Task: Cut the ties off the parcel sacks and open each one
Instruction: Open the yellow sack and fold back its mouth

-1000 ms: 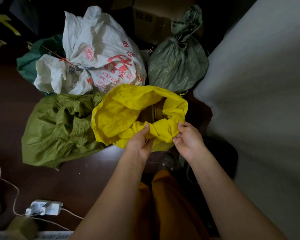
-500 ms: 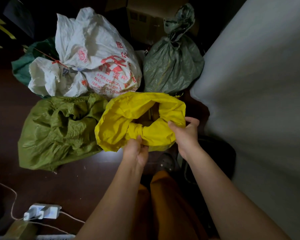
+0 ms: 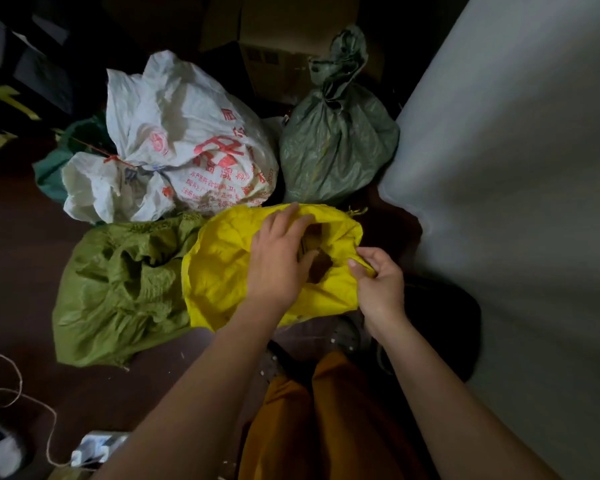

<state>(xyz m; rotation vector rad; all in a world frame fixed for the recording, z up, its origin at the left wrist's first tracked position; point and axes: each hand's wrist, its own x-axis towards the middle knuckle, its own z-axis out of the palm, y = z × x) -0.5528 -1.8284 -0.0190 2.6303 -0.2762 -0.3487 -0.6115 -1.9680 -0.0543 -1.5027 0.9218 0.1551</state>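
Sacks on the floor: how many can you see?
5. The yellow sack lies under the hands, the olive sack left of it, the white sack behind, the grey-green sack beside that, and the teal sack, mostly hidden, behind the white one.

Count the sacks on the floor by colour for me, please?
Yellow sack: 1
Olive green sack: 1
White sack: 1
Grey-green sack: 1
Teal sack, mostly hidden behind the white one: 1
Total: 5
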